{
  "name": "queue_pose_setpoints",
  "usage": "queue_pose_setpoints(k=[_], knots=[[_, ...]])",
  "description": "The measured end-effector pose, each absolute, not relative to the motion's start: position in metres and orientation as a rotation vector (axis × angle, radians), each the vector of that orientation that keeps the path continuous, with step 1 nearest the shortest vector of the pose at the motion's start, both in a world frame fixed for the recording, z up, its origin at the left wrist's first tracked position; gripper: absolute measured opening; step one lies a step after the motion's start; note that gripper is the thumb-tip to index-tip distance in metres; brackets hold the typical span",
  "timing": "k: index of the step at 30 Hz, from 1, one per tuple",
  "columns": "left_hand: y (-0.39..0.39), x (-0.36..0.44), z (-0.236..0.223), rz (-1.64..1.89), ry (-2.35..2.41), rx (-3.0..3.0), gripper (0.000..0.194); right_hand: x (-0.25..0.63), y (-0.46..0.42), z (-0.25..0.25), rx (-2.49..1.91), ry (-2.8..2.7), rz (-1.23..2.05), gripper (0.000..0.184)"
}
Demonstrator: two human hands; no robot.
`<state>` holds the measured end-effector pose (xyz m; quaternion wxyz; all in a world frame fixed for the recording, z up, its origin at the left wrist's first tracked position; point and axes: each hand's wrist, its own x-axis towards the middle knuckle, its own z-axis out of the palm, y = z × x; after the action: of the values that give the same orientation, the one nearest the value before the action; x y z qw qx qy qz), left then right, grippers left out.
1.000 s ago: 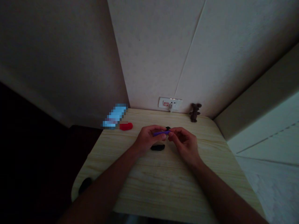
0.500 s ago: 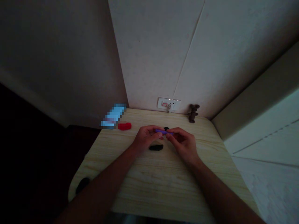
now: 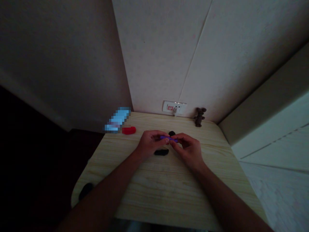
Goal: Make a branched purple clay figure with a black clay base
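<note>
Between my two hands is a purple stick (image 3: 165, 138), perhaps modelling clay, held level above the table. My left hand (image 3: 151, 143) pinches its left part between thumb and fingers. The right end is in the fingertips of my right hand (image 3: 189, 148), close to the left thumb. Just behind the hands lies a small black lump (image 3: 172, 133). A flat, elongated black piece (image 3: 161, 152) rests on the wood nearer to me, below the left fingers.
The wooden table (image 3: 164, 190) stands against a wall with a socket and plug (image 3: 175, 108). A brown bear figure (image 3: 199, 117) stands at the back right. At the back left are a red piece (image 3: 129, 130) and a blurred-out screen (image 3: 118, 120). A dark round object (image 3: 85, 191) lies by my left forearm.
My hands have drawn slightly closer together on the purple stick, and its right end has dipped a little. The things on the table have stayed in place.
</note>
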<state>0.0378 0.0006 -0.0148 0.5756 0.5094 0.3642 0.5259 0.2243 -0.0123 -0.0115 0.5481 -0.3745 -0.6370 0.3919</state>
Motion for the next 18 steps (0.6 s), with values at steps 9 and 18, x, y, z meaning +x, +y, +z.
queue_pose_setpoints(k=[9, 18], knots=[[-0.0006, 0.0397, -0.0142, 1.217, 0.882, 1.354, 0.027, 0.2219, -0.0159, -0.0131, -1.065, -1.534, 0.74, 0.01], [-0.0009, 0.0409, -0.016, 1.262, 0.897, 1.359, 0.027, 0.2235, -0.0171, -0.0156, -1.036, -1.605, 0.637, 0.006]])
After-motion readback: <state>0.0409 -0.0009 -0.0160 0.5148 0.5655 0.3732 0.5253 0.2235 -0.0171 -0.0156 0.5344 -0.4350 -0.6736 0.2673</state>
